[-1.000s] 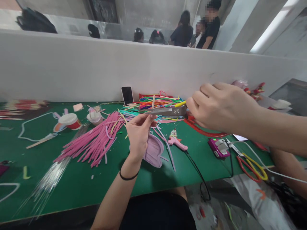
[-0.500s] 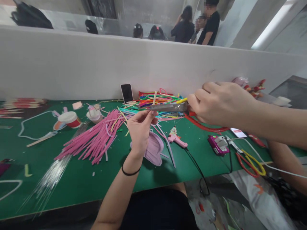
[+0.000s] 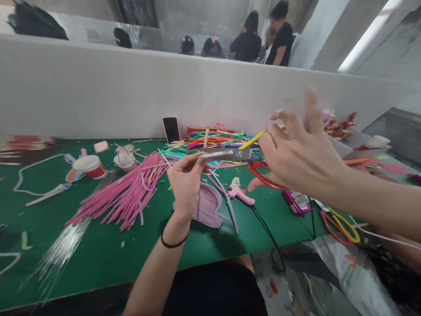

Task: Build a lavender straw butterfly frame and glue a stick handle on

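Observation:
My right hand (image 3: 291,151) holds a pair of scissors (image 3: 241,153) with one red and one yellow handle, its fingers spread and partly blurred. The blades point left, over the fingertips of my left hand (image 3: 186,184). Between thumb and finger my left hand pinches a thin pale strip (image 3: 206,138) that stands up beyond the blades. Just below that hand is a lilac heart-shaped piece (image 3: 208,206) with a raised rim. Whether the hand also holds this piece, I cannot tell. Lilac strips (image 3: 233,206) lie to its right.
A pink glue gun (image 3: 241,194) with a black cord lies on the green table (image 3: 131,259). Pink pipe cleaners (image 3: 118,193) spread left; multicoloured ones (image 3: 217,139) lie behind, beside a phone (image 3: 171,130). Other scissors (image 3: 340,226) and a purple power strip (image 3: 296,204) are right.
The fingers of my right hand have spread from a closed grip, and the scissor handles have parted. My left hand keeps its pinch. The view has shifted slightly.

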A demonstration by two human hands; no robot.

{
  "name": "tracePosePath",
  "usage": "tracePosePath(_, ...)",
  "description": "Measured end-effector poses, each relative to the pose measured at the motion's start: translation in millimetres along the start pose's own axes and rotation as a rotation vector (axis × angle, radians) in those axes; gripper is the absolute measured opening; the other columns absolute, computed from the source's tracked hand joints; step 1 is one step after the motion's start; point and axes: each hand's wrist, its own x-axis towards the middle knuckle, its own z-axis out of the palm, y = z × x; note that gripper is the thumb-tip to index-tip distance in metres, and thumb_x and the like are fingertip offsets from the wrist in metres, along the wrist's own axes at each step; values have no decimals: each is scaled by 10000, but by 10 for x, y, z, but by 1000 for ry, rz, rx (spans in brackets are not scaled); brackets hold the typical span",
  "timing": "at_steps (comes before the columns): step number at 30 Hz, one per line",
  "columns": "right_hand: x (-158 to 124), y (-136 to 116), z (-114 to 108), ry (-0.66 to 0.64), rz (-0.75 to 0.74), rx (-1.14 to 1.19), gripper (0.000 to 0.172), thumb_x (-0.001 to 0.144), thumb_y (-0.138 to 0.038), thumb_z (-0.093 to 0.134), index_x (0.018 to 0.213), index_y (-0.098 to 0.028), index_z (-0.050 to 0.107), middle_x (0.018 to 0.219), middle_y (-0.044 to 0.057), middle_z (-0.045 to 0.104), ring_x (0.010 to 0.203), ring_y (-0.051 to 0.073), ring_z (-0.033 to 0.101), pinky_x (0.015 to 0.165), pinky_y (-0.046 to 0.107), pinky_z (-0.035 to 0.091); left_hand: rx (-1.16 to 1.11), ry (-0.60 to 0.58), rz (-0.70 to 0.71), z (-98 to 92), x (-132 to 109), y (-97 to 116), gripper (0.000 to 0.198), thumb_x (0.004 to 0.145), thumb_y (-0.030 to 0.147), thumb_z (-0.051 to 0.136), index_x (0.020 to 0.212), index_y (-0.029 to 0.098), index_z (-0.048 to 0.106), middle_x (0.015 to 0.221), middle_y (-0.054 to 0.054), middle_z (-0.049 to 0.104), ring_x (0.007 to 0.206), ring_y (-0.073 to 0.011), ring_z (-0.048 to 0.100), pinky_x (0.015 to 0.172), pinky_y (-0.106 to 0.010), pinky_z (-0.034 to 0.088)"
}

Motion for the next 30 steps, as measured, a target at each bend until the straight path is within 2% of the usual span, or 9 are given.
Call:
tracePosePath(5,-182,-29,79,38,177,-13,565,970,-618,380,1054,-104,599,1082,250,633,1297,442,433,1046,711,307,10,28,33,-42,0,21,126,741,298,830,800,196,785,683,2,740,519,-82,644,517,-191,543)
tracePosePath(8,-370,-143,289,20,364,67,610,946,-641,419,1065,-62,574,1060,252,638,1211,423,510,1044,625,370,-15,19,53,-87,-1,29,121,767,310,815,821,204,788,708,1,748,534,-77,652,521,-176,536)
tracePosePath(11,-599,-521,611,-195,515,345,409,938,-519,504,925,-117,575,887,177,656,920,351,604,874,511,495,-36,7,63,-126,-25,45,118,788,309,800,844,206,790,723,1,750,539,-73,651,528,-172,539)
tracePosePath(13,-732,-890,808,-281,586,607,270,940,-418,521,901,-155,564,852,142,669,877,323,607,792,442,522,-42,-12,66,-149,-46,64,112,803,309,789,838,203,787,723,4,745,533,-70,645,531,-174,545)
tracePosePath(16,-871,-1442,974,-285,737,777,177,897,-380,578,868,-206,559,851,151,690,917,373,614,761,468,536,-43,-63,61,-183,-65,97,96,810,295,785,815,199,776,715,10,735,544,-69,650,553,-175,557)
tracePosePath(21,-997,-1927,1053,-233,694,800,171,839,-346,633,952,-217,630,956,192,698,1001,449,621,858,572,541,-49,-114,52,-229,-64,120,93,772,260,818,788,194,754,690,19,717,569,-76,664,558,-165,557)
tracePosePath(26,-916,-1762,1001,-159,618,931,234,822,-307,685,1032,-204,700,987,137,737,1065,393,650,925,572,526,-33,-120,65,-229,-98,128,94,762,236,823,796,200,743,734,18,732,557,-74,650,529,-170,553)
tracePosePath(28,-746,-1547,802,-42,638,1087,170,885,-289,637,1018,-215,713,986,84,755,1063,309,671,914,488,546,4,-113,69,-219,-128,143,96,764,236,821,808,196,746,749,11,742,558,-75,654,527,-168,552)
tracePosePath(30,-498,-1315,517,174,693,1219,101,913,-289,635,933,-232,717,962,34,761,980,219,699,875,380,555,46,-108,70,-207,-161,162,99,764,233,820,818,194,747,759,7,749,564,-78,661,538,-169,559)
